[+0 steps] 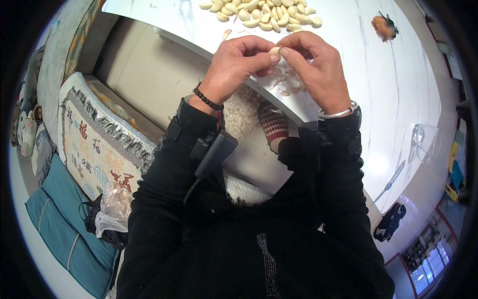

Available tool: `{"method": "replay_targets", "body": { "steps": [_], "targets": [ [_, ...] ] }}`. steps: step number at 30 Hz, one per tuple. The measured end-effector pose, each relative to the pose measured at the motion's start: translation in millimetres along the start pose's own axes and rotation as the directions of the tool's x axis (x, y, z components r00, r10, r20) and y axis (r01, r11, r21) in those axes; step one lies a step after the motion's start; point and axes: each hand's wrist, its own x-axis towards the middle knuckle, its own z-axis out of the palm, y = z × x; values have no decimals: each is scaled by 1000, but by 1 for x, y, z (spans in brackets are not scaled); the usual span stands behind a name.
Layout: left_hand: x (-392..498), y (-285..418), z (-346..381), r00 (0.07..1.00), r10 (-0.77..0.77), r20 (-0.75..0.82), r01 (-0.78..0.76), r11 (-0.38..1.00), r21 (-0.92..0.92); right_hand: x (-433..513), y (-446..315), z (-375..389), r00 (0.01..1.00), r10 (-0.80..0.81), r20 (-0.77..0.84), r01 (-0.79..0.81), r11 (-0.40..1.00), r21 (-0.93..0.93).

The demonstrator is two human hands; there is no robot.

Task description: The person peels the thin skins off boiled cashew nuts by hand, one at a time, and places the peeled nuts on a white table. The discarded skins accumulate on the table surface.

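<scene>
Between the fingertips of both hands, near the edge of a white marbled table (381,93), is a pale garlic clove (275,50). My left hand (239,63) pinches it from the left, with a black bead bracelet at the wrist. My right hand (317,65), with a silver bangle at its wrist, has thumb and forefinger on the clove's right end. Just beyond the hands lies a heap of peeled garlic cloves (265,13). Papery garlic skins (285,84) are scattered on the table between and below my hands.
A glass mug (425,140) and a thin knife-like tool (390,181) lie near the table's right edge. A small brown-and-black object (384,28) sits at the back right. More garlic skins (239,116) cover the floor beside a slippered foot (274,121). A cushioned seat (101,138) stands left.
</scene>
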Motion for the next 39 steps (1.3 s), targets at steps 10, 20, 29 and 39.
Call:
{"method": "replay_targets", "body": {
  "steps": [10, 20, 29, 39],
  "targets": [
    [-2, -1, 3, 994, 69, 81, -80, 987, 140, 0, 1, 0, 997, -78, -10, 74, 979, -190],
    [-5, 5, 8, 972, 202, 121, -212, 975, 73, -2, 0, 2, 990, 140, 19, -141, 983, 114],
    [-3, 9, 7, 974, 178, 142, -163, 980, -111, 1, -4, 2, 983, 150, -109, -127, 973, 191],
    [0, 1, -2, 981, 182, 70, -167, 969, -184, 6, 5, -8, 912, 124, -391, -185, 975, -122]
  ]
}}
